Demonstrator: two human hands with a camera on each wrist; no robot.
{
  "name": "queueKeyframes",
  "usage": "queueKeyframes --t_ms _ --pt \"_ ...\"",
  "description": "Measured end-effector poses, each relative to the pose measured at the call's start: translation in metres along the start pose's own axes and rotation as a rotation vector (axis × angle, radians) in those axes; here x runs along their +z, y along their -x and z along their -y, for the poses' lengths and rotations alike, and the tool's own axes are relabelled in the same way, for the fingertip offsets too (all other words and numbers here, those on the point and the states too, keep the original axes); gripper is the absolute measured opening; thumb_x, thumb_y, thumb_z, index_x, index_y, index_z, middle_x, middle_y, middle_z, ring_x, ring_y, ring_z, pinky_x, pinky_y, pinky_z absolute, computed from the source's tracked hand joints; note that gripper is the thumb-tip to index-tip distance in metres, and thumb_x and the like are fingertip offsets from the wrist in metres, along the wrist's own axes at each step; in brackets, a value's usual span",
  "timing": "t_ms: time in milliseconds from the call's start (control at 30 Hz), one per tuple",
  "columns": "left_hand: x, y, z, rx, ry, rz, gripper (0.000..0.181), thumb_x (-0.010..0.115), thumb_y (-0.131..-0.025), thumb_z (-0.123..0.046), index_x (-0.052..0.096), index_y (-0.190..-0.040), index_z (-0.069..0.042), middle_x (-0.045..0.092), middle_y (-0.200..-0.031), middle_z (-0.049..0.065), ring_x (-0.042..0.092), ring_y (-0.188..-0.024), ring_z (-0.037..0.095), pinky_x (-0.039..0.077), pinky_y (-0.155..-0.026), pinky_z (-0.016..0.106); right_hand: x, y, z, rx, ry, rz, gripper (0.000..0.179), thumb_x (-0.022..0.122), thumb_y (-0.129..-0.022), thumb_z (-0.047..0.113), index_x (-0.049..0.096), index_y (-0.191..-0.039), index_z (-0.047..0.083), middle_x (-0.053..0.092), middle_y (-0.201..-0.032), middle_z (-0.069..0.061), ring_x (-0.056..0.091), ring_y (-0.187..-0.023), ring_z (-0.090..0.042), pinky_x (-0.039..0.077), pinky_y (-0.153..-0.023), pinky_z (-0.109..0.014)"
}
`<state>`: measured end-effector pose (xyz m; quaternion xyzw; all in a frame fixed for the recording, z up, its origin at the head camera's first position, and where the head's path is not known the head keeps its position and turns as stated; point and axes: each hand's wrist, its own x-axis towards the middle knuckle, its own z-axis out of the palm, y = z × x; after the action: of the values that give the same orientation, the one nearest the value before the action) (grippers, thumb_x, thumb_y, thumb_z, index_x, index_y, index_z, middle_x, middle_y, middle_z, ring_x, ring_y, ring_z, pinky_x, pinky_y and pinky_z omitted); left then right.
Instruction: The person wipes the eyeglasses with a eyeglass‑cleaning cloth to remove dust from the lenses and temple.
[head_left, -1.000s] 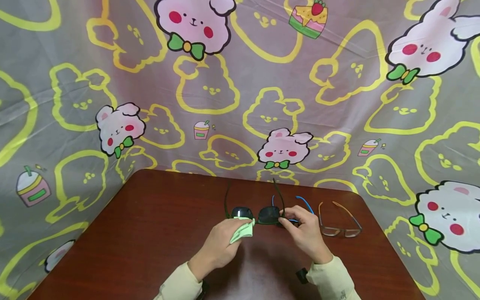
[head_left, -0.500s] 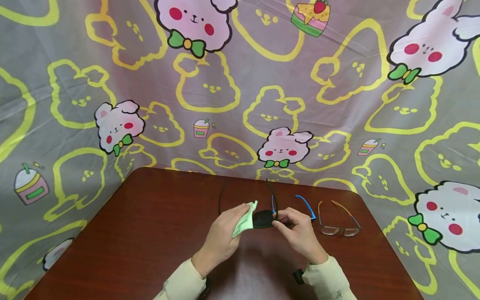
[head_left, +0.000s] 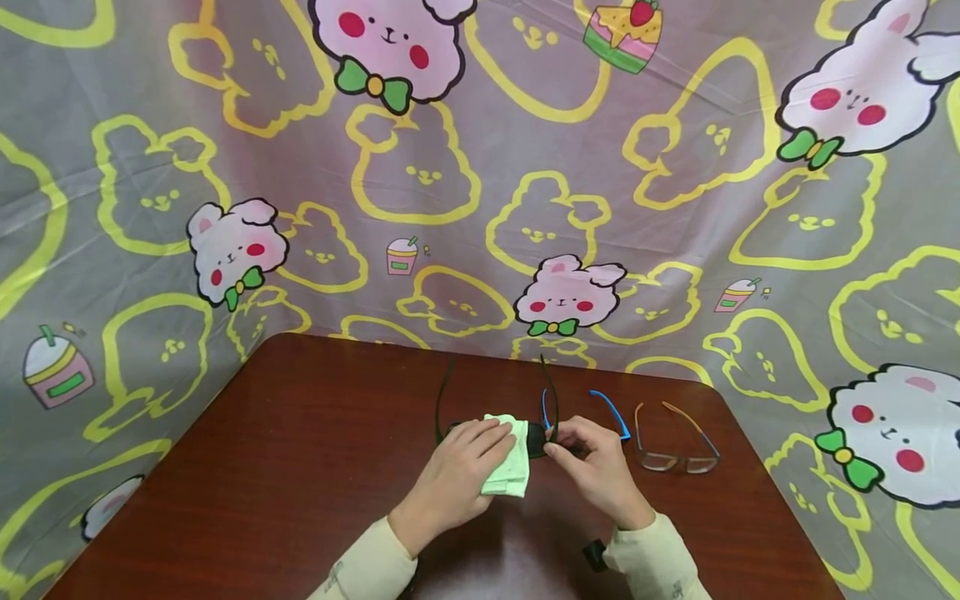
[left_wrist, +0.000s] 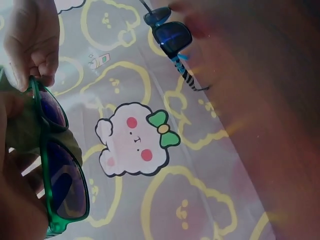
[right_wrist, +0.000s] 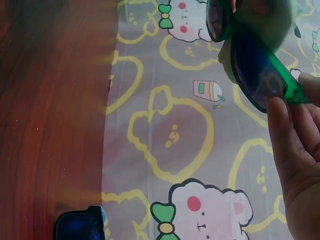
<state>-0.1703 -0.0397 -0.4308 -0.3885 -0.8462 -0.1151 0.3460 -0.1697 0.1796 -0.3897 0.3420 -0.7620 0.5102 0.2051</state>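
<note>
Dark-lensed sunglasses (head_left: 536, 439) with a green frame are held up between both hands, temples pointing away. My right hand (head_left: 600, 471) pinches them at the right hinge, thumb and fingertips closed on the corner in the right wrist view. With my left hand (head_left: 453, 475) I hold a folded light-green cloth (head_left: 510, 471) over the lens area, its fingers laid across the cloth. The left lens is mostly hidden by that hand in the head view. From the left wrist, both lenses (left_wrist: 66, 185) show, with the cloth (left_wrist: 72, 145) behind them.
Blue-templed sunglasses (head_left: 613, 410) lie on the brown table (head_left: 300, 467) behind my right hand; their dark lenses (left_wrist: 172, 37) show from the left wrist. To their right sit clear-lensed glasses (head_left: 678, 462) with orange-brown temples. A cartoon-print curtain (head_left: 450, 317) encloses the table's back and sides.
The left hand with the cloth moves up onto the sunglasses' lenses, then slides right across them. The sunglasses and right hand have shifted slightly left, the right hand keeping its pinch.
</note>
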Motion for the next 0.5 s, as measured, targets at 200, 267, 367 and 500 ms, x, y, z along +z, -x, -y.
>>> queueKeyframes --t_ms 200,267,367,500 --pt "-0.0018 -0.0027 0.0000 0.046 -0.045 0.009 0.056 0.077 -0.063 -0.017 0.064 -0.117 -0.012 0.058 -0.125 0.003 0.051 -0.118 0.024 0.040 -0.099 0.039 -0.0017 0.0003 0.0021 0.037 -0.026 0.011 0.016 0.069 -0.076 -0.014 0.065 -0.087 -0.004 0.062 -0.075 -0.010 0.062 -0.061 -0.026 0.051 -0.051 -0.028" --pt "-0.0025 -0.0033 -0.0005 0.052 -0.045 0.018 0.055 0.076 -0.064 -0.015 0.064 -0.118 -0.011 0.058 -0.125 0.002 0.050 -0.120 0.024 0.040 -0.100 0.039 -0.0018 0.0001 0.0027 0.045 -0.027 0.013 0.015 0.069 -0.076 -0.014 0.065 -0.086 -0.004 0.062 -0.075 -0.011 0.062 -0.061 -0.026 0.051 -0.051 -0.028" --pt "-0.0041 -0.0043 -0.0021 0.059 -0.029 0.038 0.055 0.076 -0.064 -0.014 0.064 -0.118 -0.011 0.059 -0.125 0.001 0.048 -0.122 0.022 0.038 -0.102 0.039 -0.0016 0.0000 0.0026 0.038 -0.022 0.010 0.015 0.069 -0.076 -0.015 0.065 -0.086 -0.005 0.062 -0.074 -0.011 0.062 -0.061 -0.025 0.050 -0.050 -0.027" --pt "-0.0056 -0.0053 -0.0048 0.074 -0.001 0.059 0.052 0.076 -0.066 -0.014 0.064 -0.117 -0.012 0.061 -0.122 0.000 0.048 -0.122 0.021 0.035 -0.104 0.038 -0.0015 -0.0001 0.0015 0.021 -0.017 0.005 0.016 0.069 -0.075 -0.016 0.065 -0.087 -0.005 0.062 -0.074 -0.011 0.062 -0.060 -0.027 0.050 -0.049 -0.026"
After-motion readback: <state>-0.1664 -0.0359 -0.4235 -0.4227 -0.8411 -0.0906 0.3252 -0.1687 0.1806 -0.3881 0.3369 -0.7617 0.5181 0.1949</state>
